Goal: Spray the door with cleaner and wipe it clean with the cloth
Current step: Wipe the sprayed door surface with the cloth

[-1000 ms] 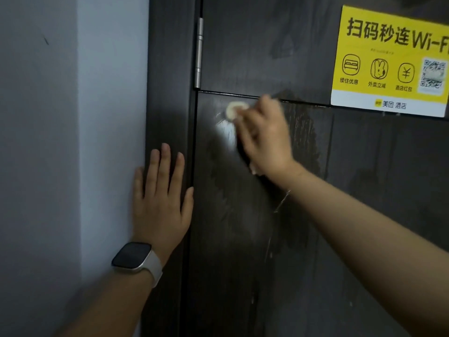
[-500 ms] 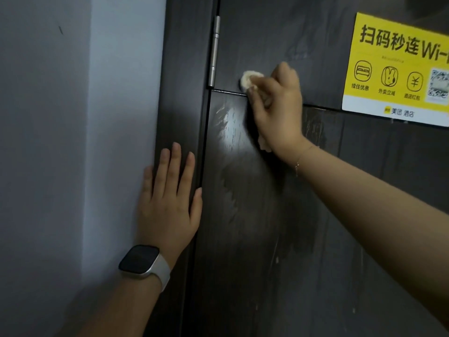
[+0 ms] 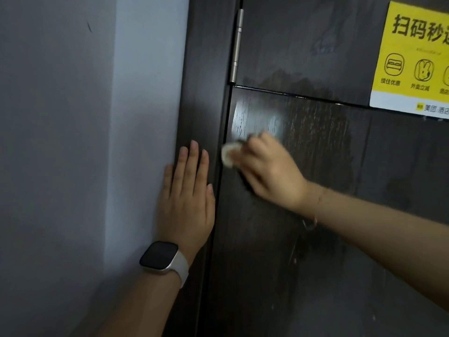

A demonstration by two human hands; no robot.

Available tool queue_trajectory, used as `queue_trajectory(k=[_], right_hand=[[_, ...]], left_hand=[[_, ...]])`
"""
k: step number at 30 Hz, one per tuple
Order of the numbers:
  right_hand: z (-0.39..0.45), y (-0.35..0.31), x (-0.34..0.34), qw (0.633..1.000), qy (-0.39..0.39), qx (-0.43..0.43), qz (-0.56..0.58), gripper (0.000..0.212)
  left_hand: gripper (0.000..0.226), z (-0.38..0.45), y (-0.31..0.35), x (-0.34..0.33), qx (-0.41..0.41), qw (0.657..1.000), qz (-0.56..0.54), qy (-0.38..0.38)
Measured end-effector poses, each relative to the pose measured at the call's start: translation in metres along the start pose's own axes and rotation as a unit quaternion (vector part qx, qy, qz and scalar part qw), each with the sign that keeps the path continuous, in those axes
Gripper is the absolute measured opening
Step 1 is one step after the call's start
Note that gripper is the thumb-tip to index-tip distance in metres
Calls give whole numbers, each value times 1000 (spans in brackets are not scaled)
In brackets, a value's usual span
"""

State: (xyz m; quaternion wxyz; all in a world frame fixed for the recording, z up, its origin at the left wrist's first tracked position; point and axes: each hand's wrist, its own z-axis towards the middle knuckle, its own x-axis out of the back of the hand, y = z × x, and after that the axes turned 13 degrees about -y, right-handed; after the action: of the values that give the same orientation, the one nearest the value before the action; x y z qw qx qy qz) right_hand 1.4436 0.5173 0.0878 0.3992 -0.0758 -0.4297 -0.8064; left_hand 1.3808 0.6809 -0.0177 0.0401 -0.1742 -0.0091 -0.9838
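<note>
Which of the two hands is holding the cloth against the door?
The right hand, gripping the pale cloth on the dark door. The left hand, wearing the watch, lies flat and holds nothing.

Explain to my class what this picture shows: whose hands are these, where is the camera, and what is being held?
There is no machine here. A person wears one wide-angle camera on the head, looking forward and down, so you see their own two arms reaching out. The left hand, with a watch on its wrist, rests flat with straight fingers on the dark door frame beside the grey wall. The right hand grips a small pale cloth and presses it on the dark wooden door; the hand is blurred. Wet, shiny streaks show above it. A silver hinge and a yellow sticker are on the door. No spray bottle is in view.
</note>
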Motion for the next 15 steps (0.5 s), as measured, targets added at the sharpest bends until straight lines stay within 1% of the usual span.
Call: queue_trajectory(k=[2, 3, 4, 5, 8, 9, 10, 11, 13, 15], right_hand=[[-25, -15, -9, 995, -73, 65, -13, 23], [-24, -12, -7, 991, -96, 85, -23, 24], [-14, -4, -1, 991, -100, 85, -29, 24], [1, 6, 5, 995, -78, 63, -28, 23], [48, 32, 25, 997, 49, -53, -25, 18], [52, 30, 24, 994, 72, -85, -15, 17], [47, 21, 17, 992, 84, -98, -3, 16], [33, 8, 6, 993, 72, -92, 12, 16], [-11, -29, -19, 998, -4, -41, 38, 17], [-57, -61, -36, 996, -78, 21, 42, 21]], left_hand=[[54, -3, -2, -1, -6, 1000, -6, 3], [54, -4, -3, -2, -9, 1000, -4, 4], [54, -5, -3, -2, -9, 1000, -2, 6], [54, -5, -2, -3, -8, 1000, -1, 7], [53, -5, -3, -4, -1, 1000, 3, 6], [53, -5, -2, -3, -1, 1000, 5, 5], [53, -6, -2, -3, -2, 1000, 7, 3], [53, -7, -3, -3, -2, 1000, 9, 2], [54, -8, -4, -3, -4, 1000, 9, -2], [55, -8, -5, -2, -6, 1000, 8, -9]])
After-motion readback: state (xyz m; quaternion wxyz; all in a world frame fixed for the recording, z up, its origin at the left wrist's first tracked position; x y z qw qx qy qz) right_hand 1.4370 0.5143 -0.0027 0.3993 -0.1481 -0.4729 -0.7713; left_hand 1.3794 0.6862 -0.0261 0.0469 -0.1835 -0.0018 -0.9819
